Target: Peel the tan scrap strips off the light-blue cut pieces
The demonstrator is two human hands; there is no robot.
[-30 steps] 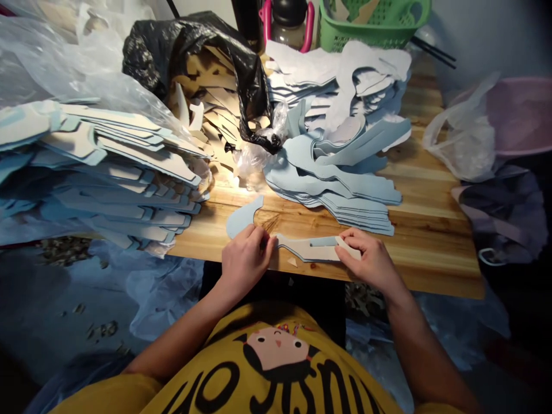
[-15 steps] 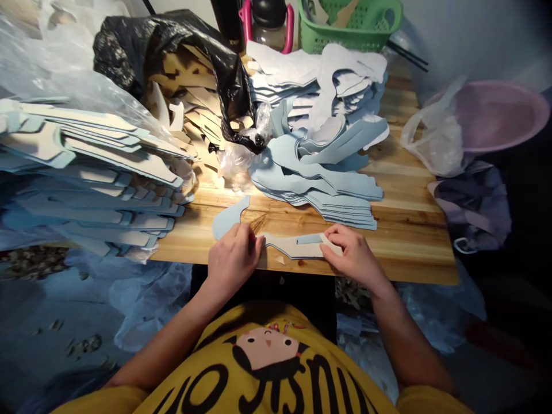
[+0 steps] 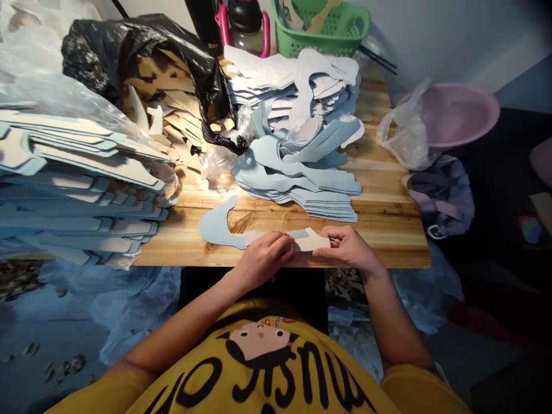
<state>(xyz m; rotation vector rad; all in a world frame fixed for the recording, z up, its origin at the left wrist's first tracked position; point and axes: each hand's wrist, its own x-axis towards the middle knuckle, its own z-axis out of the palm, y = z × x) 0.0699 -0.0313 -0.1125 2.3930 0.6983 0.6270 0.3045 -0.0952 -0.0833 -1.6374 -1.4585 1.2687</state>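
Observation:
A light blue, hook-shaped flat cut-out lies near the table's front edge. A cream-coloured flat piece is layered over its narrow arm. My left hand rests on the middle of this arm, fingers together and curled over it, hiding part of both layers. At the right end, my right hand pinches the tip of the cream piece between thumb and fingers. Behind my hands lies a pile of similar blue cut-outs, with whitish ones stacked farther back.
Layered cream-and-blue pieces form a tall stack at left. A black plastic bag with cream offcuts lies behind. At the back stand a bottle with pink handles and a green basket. A pink basin is at right.
My left hand has slid right along the piece, closer to my right hand, uncovering the blue narrow part. My right hand has shifted to the tip of the cream layer. The view has turned slightly.

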